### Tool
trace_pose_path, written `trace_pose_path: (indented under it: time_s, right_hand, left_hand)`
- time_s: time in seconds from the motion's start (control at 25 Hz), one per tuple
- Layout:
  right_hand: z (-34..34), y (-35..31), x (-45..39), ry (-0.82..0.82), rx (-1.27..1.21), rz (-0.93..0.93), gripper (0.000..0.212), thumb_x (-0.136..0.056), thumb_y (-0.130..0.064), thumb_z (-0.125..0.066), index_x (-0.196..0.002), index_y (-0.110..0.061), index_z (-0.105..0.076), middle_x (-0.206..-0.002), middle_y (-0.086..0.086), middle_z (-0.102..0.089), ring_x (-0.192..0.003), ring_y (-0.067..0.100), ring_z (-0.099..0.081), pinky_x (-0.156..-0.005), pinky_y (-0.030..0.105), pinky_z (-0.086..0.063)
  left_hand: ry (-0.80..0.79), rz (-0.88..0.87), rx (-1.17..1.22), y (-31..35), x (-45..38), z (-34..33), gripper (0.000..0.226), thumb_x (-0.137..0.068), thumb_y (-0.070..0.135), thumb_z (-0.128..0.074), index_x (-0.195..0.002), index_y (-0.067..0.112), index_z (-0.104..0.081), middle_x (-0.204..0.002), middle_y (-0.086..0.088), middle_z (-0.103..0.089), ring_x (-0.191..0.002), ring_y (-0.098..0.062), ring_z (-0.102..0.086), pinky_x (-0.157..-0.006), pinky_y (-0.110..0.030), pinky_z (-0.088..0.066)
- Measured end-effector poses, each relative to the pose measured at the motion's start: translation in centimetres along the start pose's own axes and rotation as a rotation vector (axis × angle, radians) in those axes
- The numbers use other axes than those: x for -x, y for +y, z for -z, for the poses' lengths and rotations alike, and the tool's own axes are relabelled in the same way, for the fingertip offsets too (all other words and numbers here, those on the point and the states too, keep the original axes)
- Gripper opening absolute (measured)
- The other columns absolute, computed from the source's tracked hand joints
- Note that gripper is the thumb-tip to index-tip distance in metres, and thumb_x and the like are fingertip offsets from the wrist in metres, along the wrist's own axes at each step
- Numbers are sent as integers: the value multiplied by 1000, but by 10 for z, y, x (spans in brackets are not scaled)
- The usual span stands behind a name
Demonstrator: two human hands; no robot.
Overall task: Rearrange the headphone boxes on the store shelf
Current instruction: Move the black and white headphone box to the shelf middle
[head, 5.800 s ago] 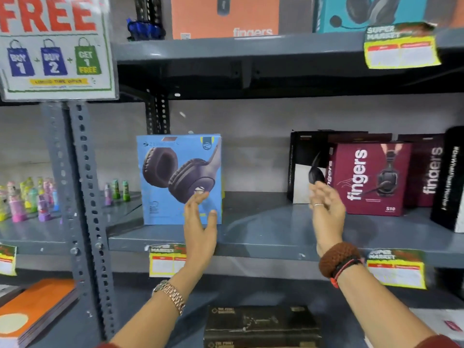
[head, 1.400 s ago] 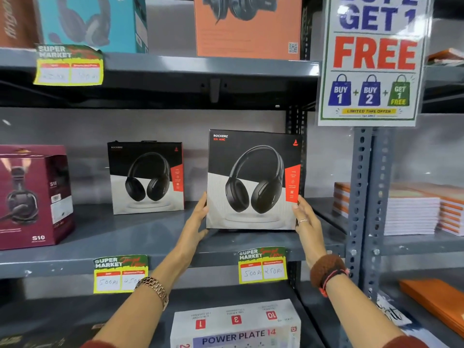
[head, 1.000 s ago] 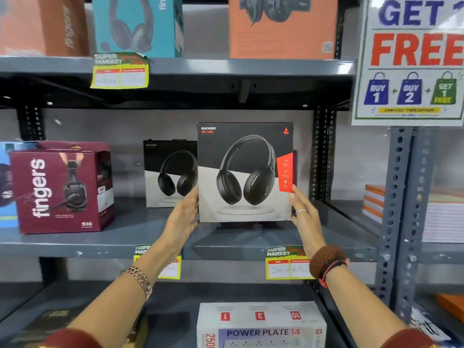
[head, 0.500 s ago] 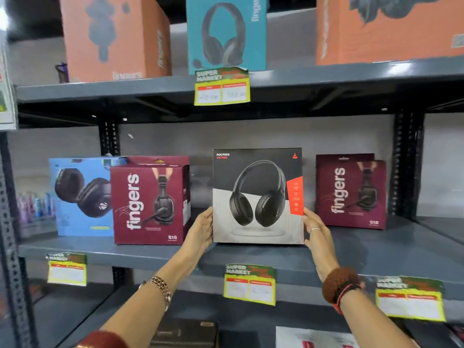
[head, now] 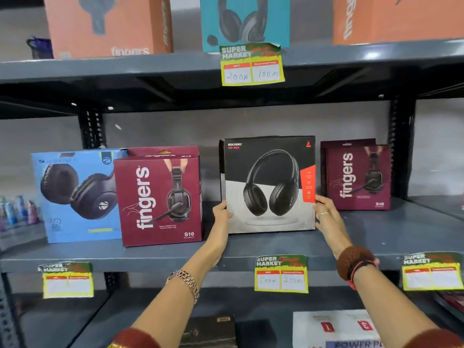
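Nearest the camera, two forearms reach up from the bottom edge, with red cuffs cut off by the frame. The left wrist wears a metal watch (head: 185, 281) and the right a brown knitted band (head: 354, 261). Below them, on a lower shelf, a dark box (head: 208, 331) and a white pack (head: 336, 330) are only partly in view, their print blurred.

The left hand (head: 221, 217) presses the left edge of the black Rockerz box (head: 268, 184) and the right hand (head: 326, 215) the right edge, so the fingers of both are clamped on it; most of the left fingers are hidden behind the box. Half a second ago the box was held just above the shelf edge with its base on the front lip; now it sits further back on the middle shelf (head: 160, 256), upright, and the hands have slid lower on its sides. The view has also moved closer and a little right.

The box stands between the near maroon fingers box (head: 160, 197) on its left and the far maroon fingers box (head: 356, 177) on its right, apart from both. A blue headphone box (head: 75, 197) is partly covered by the near maroon one. Yellow price tags (head: 281, 275) hang on the shelf lip; their handwriting is hard to read.

On the upper shelf, orange boxes (head: 108, 26) and a teal box (head: 244, 21) are cut off at the top.
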State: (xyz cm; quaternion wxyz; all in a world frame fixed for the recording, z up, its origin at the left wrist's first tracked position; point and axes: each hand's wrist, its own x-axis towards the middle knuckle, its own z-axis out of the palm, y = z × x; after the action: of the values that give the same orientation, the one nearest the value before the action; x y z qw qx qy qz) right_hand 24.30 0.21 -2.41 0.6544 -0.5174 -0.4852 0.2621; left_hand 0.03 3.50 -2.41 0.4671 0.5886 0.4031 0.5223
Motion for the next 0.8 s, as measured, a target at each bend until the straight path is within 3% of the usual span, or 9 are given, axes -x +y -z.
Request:
trace_pose_path:
  time_s: [0.16, 0.28, 0.36, 0.52, 0.64, 0.8]
  right_hand:
    - [1, -3, 2, -8, 22, -34, 15, -90, -40, -43, -101, -47, -50, -119, -5, -55, -123, 22, -47, -111, 47, -33]
    - [1, -2, 5, -45, 64, -8, 42, -88, -48, -45, -129, -38, -43, -128, -15, -45, -123, 11, -40, -110, 36, -27]
    - [1, -2, 3, -84, 46, -31, 57, -89, -47, -45, -142, -30, -34, -137, -14, -40, -131, 10, -35, -115, 38, -22]
    - [-1, -7, -10, -141, -112, -100, 51, -96, -36, -35, -144, -19, -31, -153, 1, -33, -142, 18, -28, -118, 37, -18]
    - [-4, -11, -8, -155, -225, -156, 48, -98, -26, -29, -142, -10, -32, -153, 9, -31, -142, 23, -27, -114, 33, -20]
    - [-5, -24, -3, -181, -237, -177, 48, -98, -26, -28, -142, -8, -32, -152, 12, -33, -141, 25, -29, -112, 32, -21]
  left_hand:
    - [-16, -23, 21, -2, 0, 0, 67, -74, 45, -26, -139, 28, -32, -146, -1, -39, -135, -20, -35, -115, -46, -24]
    - [-14, -30, 25, -2, 3, 0, 66, -79, 50, -36, -141, 29, -27, -147, 11, -31, -133, -13, -31, -112, -37, -22]
    - [-19, -31, 10, -4, 7, -1, 66, -85, 58, -35, -144, 34, -18, -137, 18, -26, -131, -9, -26, -103, -29, -19]
    - [-18, -13, 15, -3, 8, -2, 76, -81, 70, -27, -148, 35, -13, -157, 13, -15, -144, -13, -15, -115, -37, -12]
    - [4, 1, 30, -1, 7, 0, 81, -79, 74, -26, -148, 34, -15, -159, 8, -17, -145, -16, -17, -118, -46, -13]
    - [23, 28, 29, 3, 10, -1, 84, -74, 76, -26, -147, 35, -17, -158, 9, -18, -145, -17, -18, -118, -48, -14]
